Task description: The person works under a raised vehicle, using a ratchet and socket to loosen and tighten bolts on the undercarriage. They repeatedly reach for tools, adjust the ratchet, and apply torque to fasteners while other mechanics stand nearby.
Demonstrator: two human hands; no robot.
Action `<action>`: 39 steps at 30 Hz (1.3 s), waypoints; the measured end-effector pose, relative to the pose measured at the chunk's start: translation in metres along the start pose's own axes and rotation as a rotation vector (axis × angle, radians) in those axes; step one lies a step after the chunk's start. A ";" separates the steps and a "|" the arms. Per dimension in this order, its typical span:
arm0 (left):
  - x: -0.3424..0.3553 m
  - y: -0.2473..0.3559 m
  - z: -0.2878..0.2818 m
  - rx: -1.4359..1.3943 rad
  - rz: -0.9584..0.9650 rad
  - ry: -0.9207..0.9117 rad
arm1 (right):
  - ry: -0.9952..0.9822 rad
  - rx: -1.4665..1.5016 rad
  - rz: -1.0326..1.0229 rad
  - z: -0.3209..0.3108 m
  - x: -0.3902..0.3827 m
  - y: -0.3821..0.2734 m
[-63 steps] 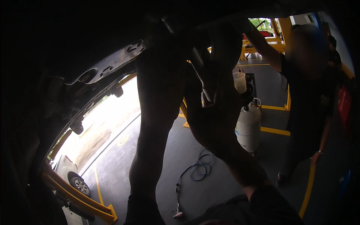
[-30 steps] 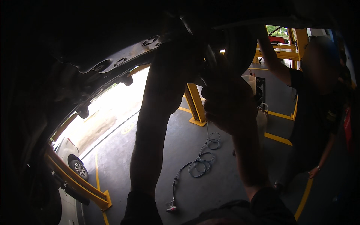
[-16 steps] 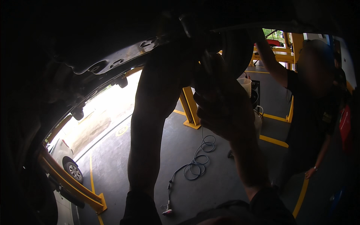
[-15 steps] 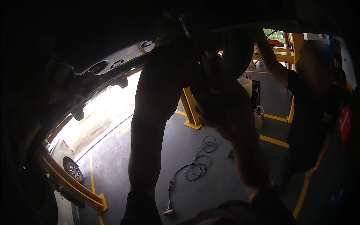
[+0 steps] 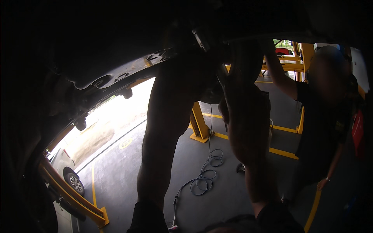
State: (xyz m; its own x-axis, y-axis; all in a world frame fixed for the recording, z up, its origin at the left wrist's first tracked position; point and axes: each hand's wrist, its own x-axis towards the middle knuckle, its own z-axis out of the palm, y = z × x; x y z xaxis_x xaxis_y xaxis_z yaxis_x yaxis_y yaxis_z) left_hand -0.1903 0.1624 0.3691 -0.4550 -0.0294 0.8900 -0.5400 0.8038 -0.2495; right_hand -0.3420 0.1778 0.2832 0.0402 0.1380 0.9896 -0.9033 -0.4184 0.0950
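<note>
I am under the dark underside of a raised vehicle (image 5: 128, 72). My left forearm rises up to it, and my left hand (image 5: 184, 77) is lost in shadow there, its fingers hidden. Lower and to the right, my right hand (image 5: 246, 128) is closed, its fingers curled around something too dark to name. A narrow metallic edge (image 5: 222, 73) shows just above that hand. Higher up, a short shiny cylindrical piece (image 5: 200, 40) catches the light near the underside. Beside these, a dark rounded part, perhaps a wheel (image 5: 248, 58), hangs down.
A co-worker (image 5: 322, 108) stands at the right, one arm (image 5: 281, 79) raised toward the vehicle. On the grey floor lies a coiled cable (image 5: 204, 180). Yellow lift posts (image 5: 200, 124) and a lift arm (image 5: 75, 192) stand around, with a pale car (image 5: 64, 167) at the left.
My right hand has shifted and turned, its back now more upright. The view has tilted slightly, so the floor and cable sit lower. The co-worker's arm stays raised.
</note>
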 end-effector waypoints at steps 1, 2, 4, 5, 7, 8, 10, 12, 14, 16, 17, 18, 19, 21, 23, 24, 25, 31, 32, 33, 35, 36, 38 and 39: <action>0.001 0.000 0.001 0.028 0.004 0.016 | 0.023 -0.037 -0.001 0.000 0.001 -0.003; -0.001 -0.001 -0.001 0.050 -0.001 0.021 | 0.046 -0.046 0.006 0.003 0.001 -0.013; 0.000 0.001 -0.004 0.076 -0.005 0.020 | 0.085 0.144 0.068 0.006 0.006 -0.017; 0.002 0.001 -0.005 0.080 -0.007 0.015 | 0.104 0.363 0.120 0.009 0.008 -0.015; 0.006 0.002 -0.003 0.053 -0.010 0.014 | 0.104 1.151 0.350 0.017 0.011 -0.010; 0.009 0.002 0.000 0.033 -0.011 0.012 | 0.062 1.734 0.538 0.022 0.010 -0.007; 0.009 0.000 -0.001 0.025 -0.039 -0.011 | -0.001 2.280 0.798 0.018 0.010 -0.009; 0.006 -0.001 -0.005 0.027 -0.062 -0.024 | -0.033 2.165 0.910 0.001 0.016 -0.014; 0.003 -0.003 -0.001 0.059 -0.064 -0.017 | -0.062 1.661 0.760 -0.004 0.014 -0.016; 0.004 0.001 0.011 0.087 -0.038 0.024 | -0.043 0.687 0.385 -0.006 0.010 -0.005; 0.005 0.002 0.013 0.106 -0.022 0.047 | 0.034 0.185 0.200 -0.005 0.008 -0.003; 0.004 0.002 0.017 0.139 -0.014 0.056 | 0.117 0.064 0.163 -0.002 0.002 -0.002; 0.002 0.004 0.004 0.237 -0.019 0.047 | 0.137 0.135 0.169 0.007 0.003 -0.014; -0.005 0.004 -0.014 0.382 -0.042 0.024 | 0.086 0.597 0.310 0.026 0.007 -0.023; -0.011 -0.007 -0.018 0.395 -0.086 0.014 | -0.056 1.565 0.637 0.033 0.002 -0.018; -0.008 -0.026 0.026 0.242 -0.090 0.052 | -0.109 1.789 0.778 0.031 -0.010 0.015; -0.006 -0.035 0.024 0.227 -0.107 0.055 | -0.153 2.032 0.869 0.031 -0.006 0.014; -0.011 -0.068 -0.007 0.452 0.092 0.170 | -0.108 1.943 0.801 0.040 0.014 -0.014; -0.015 -0.069 -0.008 0.452 0.085 0.173 | -0.009 1.573 0.676 0.035 0.013 -0.021; -0.016 -0.071 -0.008 0.442 0.075 0.160 | 0.069 1.208 0.545 0.031 0.015 -0.027; -0.013 -0.072 0.001 0.398 0.079 0.171 | 0.151 0.641 0.315 0.021 0.015 -0.025; -0.010 -0.072 0.003 0.380 0.081 0.181 | 0.160 0.495 0.221 0.018 0.018 -0.022; -0.006 -0.073 0.006 0.343 0.080 0.198 | 0.178 0.344 0.081 0.019 0.023 -0.014; -0.006 -0.073 0.007 0.325 0.083 0.198 | 0.178 0.328 0.029 0.016 0.027 -0.007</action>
State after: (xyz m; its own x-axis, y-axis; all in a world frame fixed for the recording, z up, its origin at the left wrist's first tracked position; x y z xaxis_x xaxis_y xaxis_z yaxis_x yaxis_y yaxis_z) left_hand -0.1534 0.1001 0.3796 -0.3780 0.1685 0.9104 -0.7181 0.5673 -0.4032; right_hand -0.3272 0.1699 0.3112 -0.0847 0.2635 0.9609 -0.7171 -0.6857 0.1248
